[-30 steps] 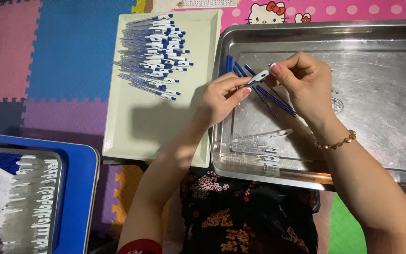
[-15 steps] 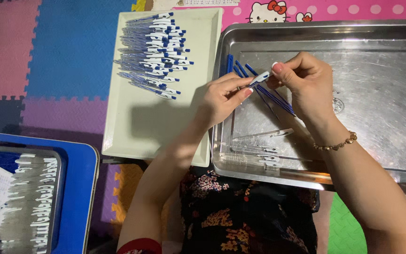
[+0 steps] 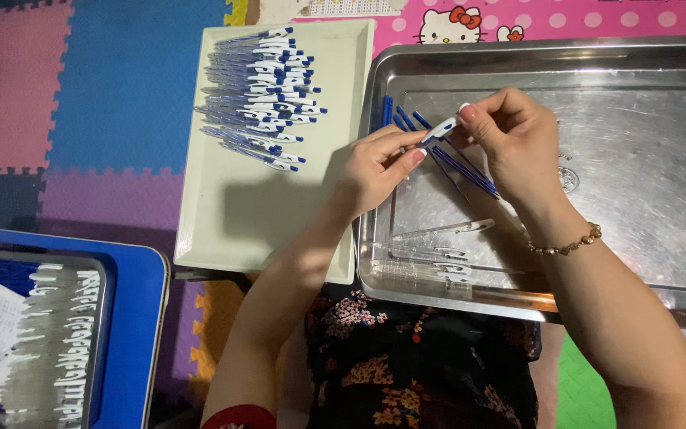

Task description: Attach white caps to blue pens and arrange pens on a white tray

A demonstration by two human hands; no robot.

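while the left hand [image 3: 379,167] pinches one end of a blue-and-white pen [image 3: 441,129] over the steel tray [image 3: 645,63], the right hand [image 3: 514,139] has its grip closed on the other end.

A white-and-blue pen [image 3: 441,131] (slanted, tip lower left) held above the steel tray [image 3: 637,238].

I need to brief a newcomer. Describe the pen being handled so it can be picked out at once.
Start at the big steel tray on the right. Over its left end the left hand and right hand meet, pinching one blue and white pen between them. It alone is lifted; the loose blue refills lie below.
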